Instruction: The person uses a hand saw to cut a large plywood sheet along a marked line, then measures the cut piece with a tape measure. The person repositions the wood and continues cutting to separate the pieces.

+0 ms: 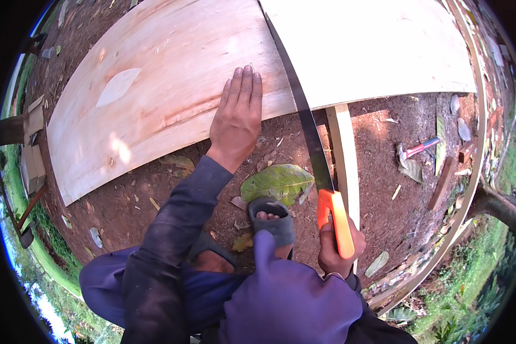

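A handsaw (308, 129) with a dark blade and an orange handle runs up the middle of the view. My right hand (341, 246) is closed round its handle, at the lower right. The blade lies in a cut in a pale plywood sheet (155, 86), its far end at the top edge of the view. My left hand (238, 117) presses flat on the sheet just left of the blade, fingers stretched out and holding nothing. Right of the blade, the plywood looks bright white from glare. A light wooden beam (345, 155) comes out from under the sheet's near edge.
A hammer (421, 148) with a red and blue handle lies on the dirt at the right, near small wood pieces (443, 183). A big green leaf (277, 182) is by my sandalled foot (272, 221). A long wooden strip (480, 114) curves along the right; cardboard (33, 166) stands far left.
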`<action>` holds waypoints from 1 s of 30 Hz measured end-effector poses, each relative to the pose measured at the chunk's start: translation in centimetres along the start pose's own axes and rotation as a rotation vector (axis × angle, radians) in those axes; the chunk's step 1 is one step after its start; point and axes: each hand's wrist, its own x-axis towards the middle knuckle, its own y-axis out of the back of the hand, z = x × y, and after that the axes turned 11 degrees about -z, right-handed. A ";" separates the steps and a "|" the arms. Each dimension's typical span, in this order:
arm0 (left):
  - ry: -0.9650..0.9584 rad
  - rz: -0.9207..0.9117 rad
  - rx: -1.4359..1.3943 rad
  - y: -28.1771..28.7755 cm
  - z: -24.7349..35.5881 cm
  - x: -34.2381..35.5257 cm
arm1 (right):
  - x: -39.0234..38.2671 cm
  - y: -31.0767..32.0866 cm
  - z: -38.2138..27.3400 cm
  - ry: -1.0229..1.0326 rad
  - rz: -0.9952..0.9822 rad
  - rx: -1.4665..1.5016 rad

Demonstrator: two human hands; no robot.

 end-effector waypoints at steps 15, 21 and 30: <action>-0.005 0.037 -0.051 -0.1 0.5 0.4 | -3.1 0.3 0.9 -0.029 0.015 -0.046; -0.002 0.060 -0.073 0.2 0.4 0.7 | 12.0 -3.4 -0.9 0.126 0.154 0.187; 0.002 0.045 -0.043 -0.1 0.1 0.0 | -1.7 -0.9 1.8 -0.096 0.040 0.038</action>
